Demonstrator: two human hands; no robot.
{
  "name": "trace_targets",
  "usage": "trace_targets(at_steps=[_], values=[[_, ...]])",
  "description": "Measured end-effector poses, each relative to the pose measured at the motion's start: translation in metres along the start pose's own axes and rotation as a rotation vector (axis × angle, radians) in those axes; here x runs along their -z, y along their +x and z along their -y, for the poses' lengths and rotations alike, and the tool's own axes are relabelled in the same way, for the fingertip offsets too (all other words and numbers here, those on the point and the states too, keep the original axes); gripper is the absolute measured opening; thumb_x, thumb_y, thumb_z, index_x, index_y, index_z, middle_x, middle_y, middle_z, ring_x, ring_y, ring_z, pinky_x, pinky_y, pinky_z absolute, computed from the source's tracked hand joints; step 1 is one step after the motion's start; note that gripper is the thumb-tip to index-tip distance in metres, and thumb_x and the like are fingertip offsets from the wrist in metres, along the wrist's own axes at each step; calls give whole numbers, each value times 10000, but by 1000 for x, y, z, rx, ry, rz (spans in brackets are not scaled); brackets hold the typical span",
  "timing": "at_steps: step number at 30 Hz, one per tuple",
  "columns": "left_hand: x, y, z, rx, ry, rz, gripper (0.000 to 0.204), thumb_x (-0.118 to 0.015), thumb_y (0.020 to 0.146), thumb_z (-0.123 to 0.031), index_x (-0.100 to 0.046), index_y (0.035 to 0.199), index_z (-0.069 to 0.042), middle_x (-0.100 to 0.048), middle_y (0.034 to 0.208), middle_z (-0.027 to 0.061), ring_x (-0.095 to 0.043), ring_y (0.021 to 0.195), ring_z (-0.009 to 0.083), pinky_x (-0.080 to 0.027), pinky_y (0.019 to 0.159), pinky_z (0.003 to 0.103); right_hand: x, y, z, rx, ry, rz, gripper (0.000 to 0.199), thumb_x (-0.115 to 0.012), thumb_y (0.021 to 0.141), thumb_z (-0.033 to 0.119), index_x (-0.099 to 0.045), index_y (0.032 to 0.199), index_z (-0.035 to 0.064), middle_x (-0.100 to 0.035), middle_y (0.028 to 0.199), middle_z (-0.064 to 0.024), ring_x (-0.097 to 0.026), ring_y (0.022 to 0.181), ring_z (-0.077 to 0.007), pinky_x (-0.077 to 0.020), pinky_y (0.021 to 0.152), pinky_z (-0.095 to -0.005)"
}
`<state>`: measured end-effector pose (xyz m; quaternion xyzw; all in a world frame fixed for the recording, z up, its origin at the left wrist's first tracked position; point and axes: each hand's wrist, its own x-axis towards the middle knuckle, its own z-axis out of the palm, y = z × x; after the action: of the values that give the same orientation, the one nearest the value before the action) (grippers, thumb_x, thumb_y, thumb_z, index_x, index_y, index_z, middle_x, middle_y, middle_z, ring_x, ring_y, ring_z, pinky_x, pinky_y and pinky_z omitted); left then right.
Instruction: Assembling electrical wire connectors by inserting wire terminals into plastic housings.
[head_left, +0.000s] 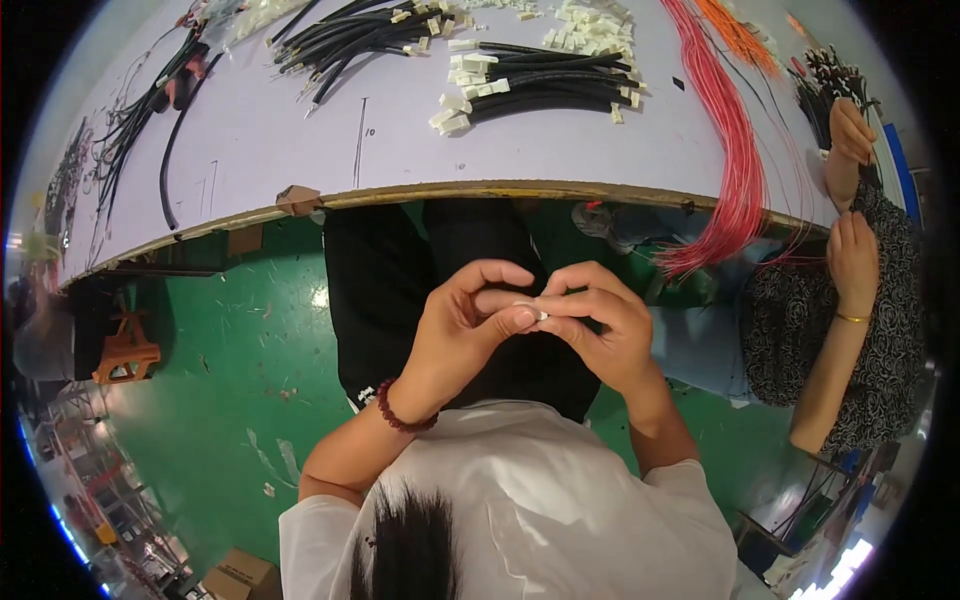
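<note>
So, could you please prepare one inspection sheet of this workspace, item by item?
Surface: pale table with dark lines drawn on it.
Job's things: small white piece, held away from the table.
Clutter: heap of white parts on the table; scraps on the floor.
Hands: left hand and right hand, meeting at the small white piece.
Cables: black cables on the table; red wires hang over its edge.
Surroundings: orange stool at left; another person at right.

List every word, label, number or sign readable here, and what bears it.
Handwritten black number beside a ruled line, tabletop: legible, not copied here.
Faint marking near tabletop edge: unreadable.
White marks, black trousers: too small.
Cardboard box print: too blurred.
Pinched white piece: none visible.
</note>
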<state>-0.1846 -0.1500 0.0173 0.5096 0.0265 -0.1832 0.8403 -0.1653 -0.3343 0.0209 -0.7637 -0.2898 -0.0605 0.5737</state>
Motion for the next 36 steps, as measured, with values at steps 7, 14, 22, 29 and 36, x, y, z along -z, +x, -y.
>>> trace_targets(at_steps=[7,14,22,29,36], values=[[-12,1,-3,-10,-37,30,344,-635,875,-39,-483,1181,4,-676,936,116,-646,857,155,-517,810,279,7,-9,1,-133,46,-42,439,-795,710,83,-620,1109,36,-617,899,-75,-601,795,-168,-493,701,-267],[13,21,-47,-273,233,-136,223,-626,885,-34,-592,1097,25,-663,915,68,-616,819,110,-492,750,228,50,11,-1,-131,-299,10,255,-700,778,42,-663,1029,31,-642,865,-105,-596,714,-223,-472,647,-301],[38,117,-118,-672,963,-345,150,-634,885,-142,-672,980,-32,-659,928,52,-603,799,120,-476,693,238,82,149,-7,257,-707,-110,205,-688,769,101,-666,964,42,-624,937,-113,-571,921,-294,-445,807,-383],[80,131,-143,-736,1179,-481,226,-668,807,-17,-647,1026,-66,-598,1009,45,-559,779,131,-477,647,258,89,160,-37,77,-637,-61,156,-683,776,97,-664,914,27,-620,988,-99,-572,981,-287,-457,856,-367],[96,177,-169,-854,1660,-485,214,-712,740,-102,-682,951,-106,-627,972,50,-583,880,257,-476,776,357,80,197,-33,182,-603,-35,121,-664,816,112,-671,897,23,-653,906,-115,-595,899,-285,-456,826,-357]])
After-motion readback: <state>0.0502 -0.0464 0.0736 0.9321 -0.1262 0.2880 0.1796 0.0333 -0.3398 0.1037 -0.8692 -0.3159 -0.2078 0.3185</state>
